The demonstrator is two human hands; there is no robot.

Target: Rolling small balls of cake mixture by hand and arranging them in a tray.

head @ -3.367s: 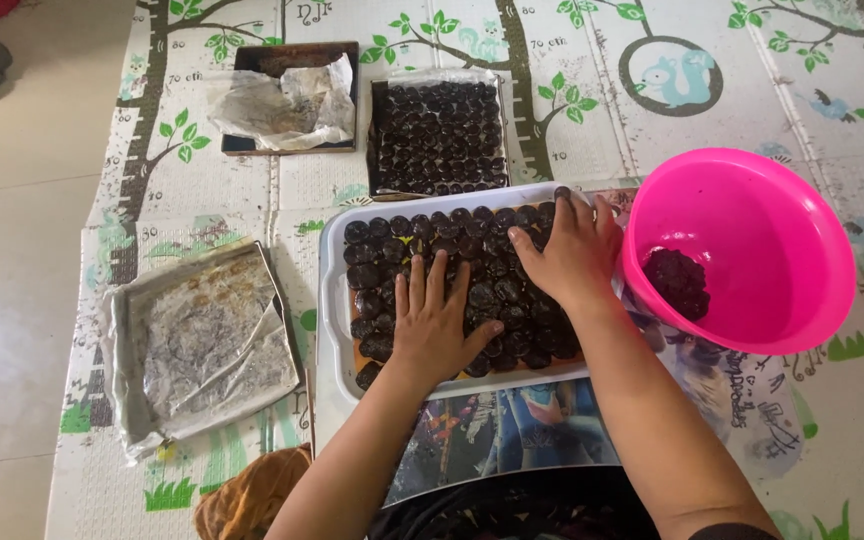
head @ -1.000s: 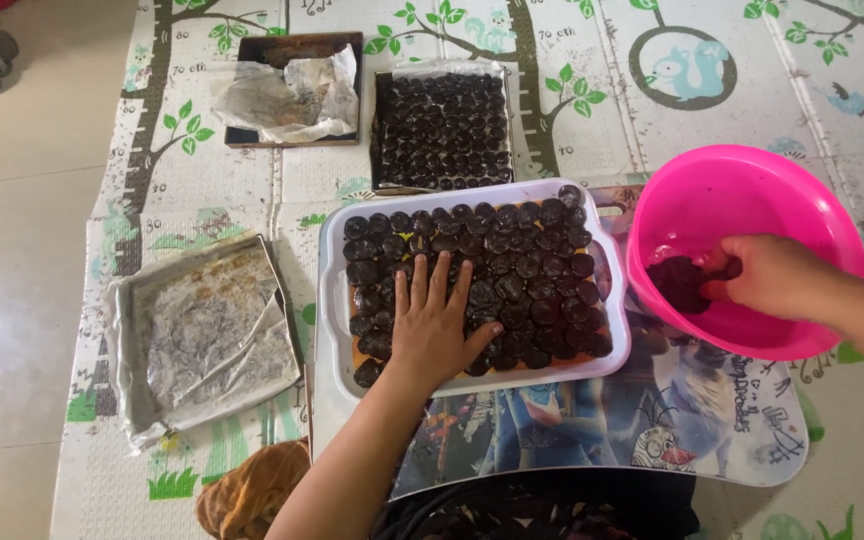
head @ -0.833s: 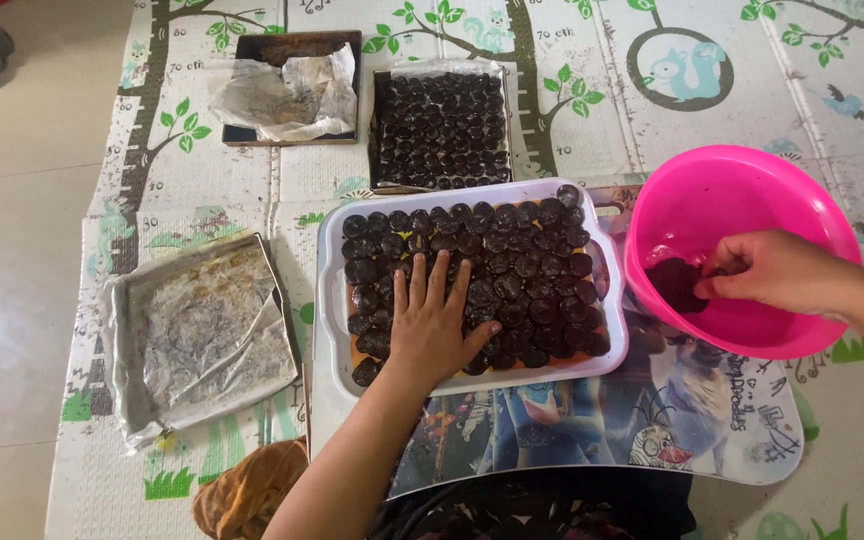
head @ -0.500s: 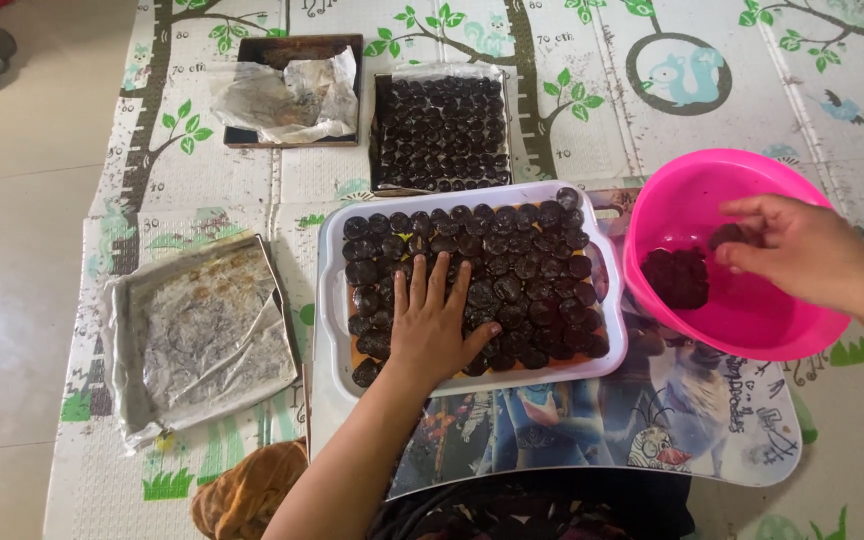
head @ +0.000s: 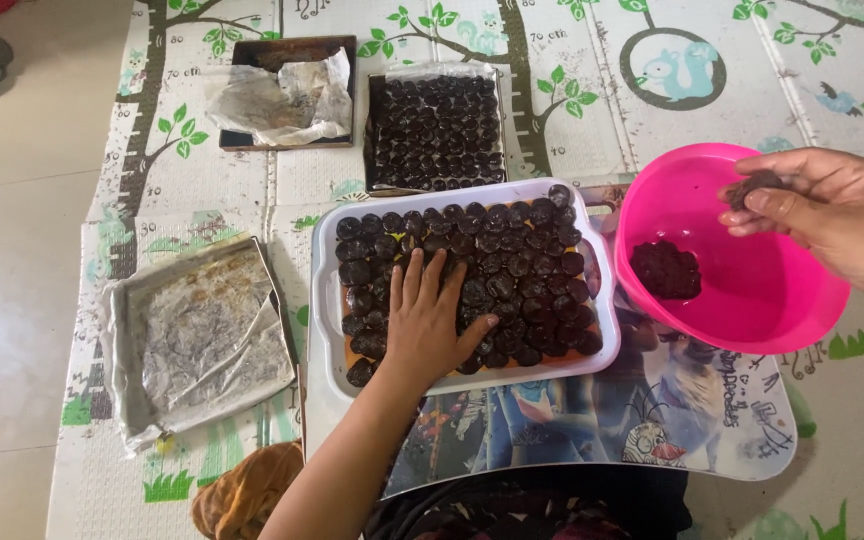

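Note:
A white tray (head: 324,300) packed with several dark round pieces (head: 512,265) sits on a picture-printed lap table (head: 652,420). My left hand (head: 430,325) lies flat, fingers spread, on the pieces at the tray's near left. My right hand (head: 832,210) hovers over the far rim of a pink bowl (head: 782,300) to the tray's right, pinching one dark piece (head: 752,185) in its fingertips. A small heap of the same dark stuff (head: 666,270) lies in the bowl.
A dark tray (head: 436,130) full of dark pieces stands beyond the white one. Left of it is a tray with crumpled paper (head: 282,95). A foil-lined tray (head: 202,340) lies at the left. An orange cloth (head: 242,495) is near my left arm.
My right hand left the white tray, dipped into the pink bowl, and has lifted out holding one dark piece. My left hand has stayed flat on the tray.

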